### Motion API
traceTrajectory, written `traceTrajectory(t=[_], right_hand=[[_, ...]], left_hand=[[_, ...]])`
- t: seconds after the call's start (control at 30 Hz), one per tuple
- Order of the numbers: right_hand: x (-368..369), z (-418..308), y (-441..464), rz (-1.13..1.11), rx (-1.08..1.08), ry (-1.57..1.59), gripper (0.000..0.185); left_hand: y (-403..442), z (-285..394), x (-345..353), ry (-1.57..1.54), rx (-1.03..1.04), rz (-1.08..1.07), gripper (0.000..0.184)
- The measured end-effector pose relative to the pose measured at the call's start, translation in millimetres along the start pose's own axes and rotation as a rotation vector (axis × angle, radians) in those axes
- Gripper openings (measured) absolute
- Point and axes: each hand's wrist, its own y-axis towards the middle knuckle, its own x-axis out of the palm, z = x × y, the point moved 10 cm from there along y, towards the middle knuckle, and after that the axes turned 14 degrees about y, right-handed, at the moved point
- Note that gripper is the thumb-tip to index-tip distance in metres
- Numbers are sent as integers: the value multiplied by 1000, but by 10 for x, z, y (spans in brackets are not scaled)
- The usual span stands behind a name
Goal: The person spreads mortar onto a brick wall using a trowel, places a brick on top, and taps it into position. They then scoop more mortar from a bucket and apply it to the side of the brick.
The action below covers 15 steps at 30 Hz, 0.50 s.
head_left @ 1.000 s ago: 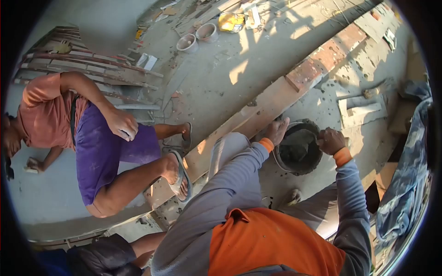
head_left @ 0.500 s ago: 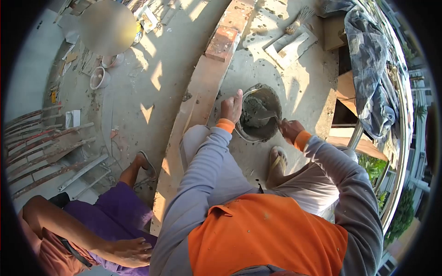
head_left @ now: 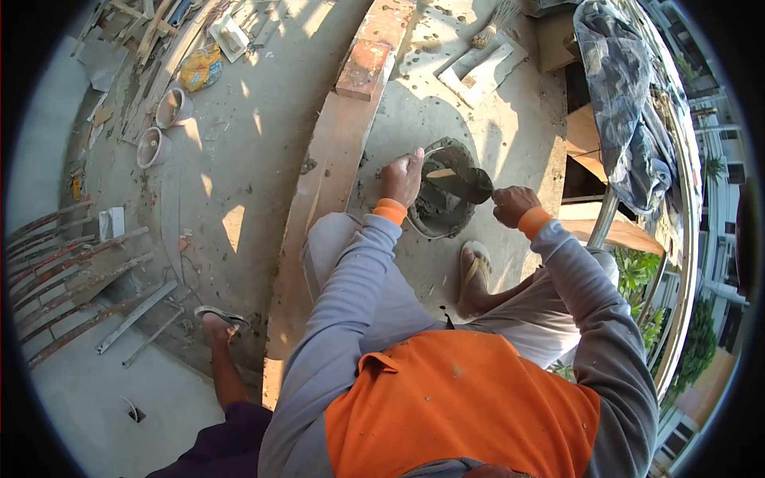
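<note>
A bucket [head_left: 435, 233] of wet grey mortar [head_left: 431, 199] stands on the floor between my legs. At its left rim, my left hand [head_left: 402, 177] is closed on the edge with the thumb up; its fingertips are partly hidden. My right hand [head_left: 515, 206], just past the right rim, is closed around the handle of a trowel [head_left: 476, 188]. The trowel's dark, mortar-smeared blade lies over the bucket's mouth, above the mortar.
Left of the bucket runs a long ledge [head_left: 329, 179] with a brick [head_left: 363, 70] on it. Ahead lie a straw brush [head_left: 495, 24] and a pale frame [head_left: 484, 72]. Metal bars [head_left: 80, 263], pails [head_left: 153, 149] and another person's leg [head_left: 229, 374] are at left; a tarp [head_left: 617, 103] hangs at right.
The trowel has come up out of the mortar, its blade now showing broadly above the bucket. My left hand stays at the rim. The other person has moved lower, mostly out of view.
</note>
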Motion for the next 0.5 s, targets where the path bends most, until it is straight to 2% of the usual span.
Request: traceTrajectory(t=[0.07,0.1,0.17,0.2,0.3,0.43,0.5], right_hand=[[-198,108,32,304,-86,-64,14],[-86,166,134,301,-85,-66,14],[119,38,305,322,-243,-267,15],[254,-134,281,185,-281,-325,16],[508,-282,283,-41,-331,-307,14],[894,-177,511,-71,-409,-113,10],[977,-116,588,-58,-389,94,9]], left_hand=[[-19,10,11,-30,0,-22,60],[-5,31,21,-51,15,-37,60],[10,2,69,-44,33,-46,54],[-1,-33,95,-62,29,-37,49],[-36,-155,110,-70,-30,-92,39],[-21,-88,158,-81,-7,-153,39],[-14,-76,148,-90,12,-137,39]])
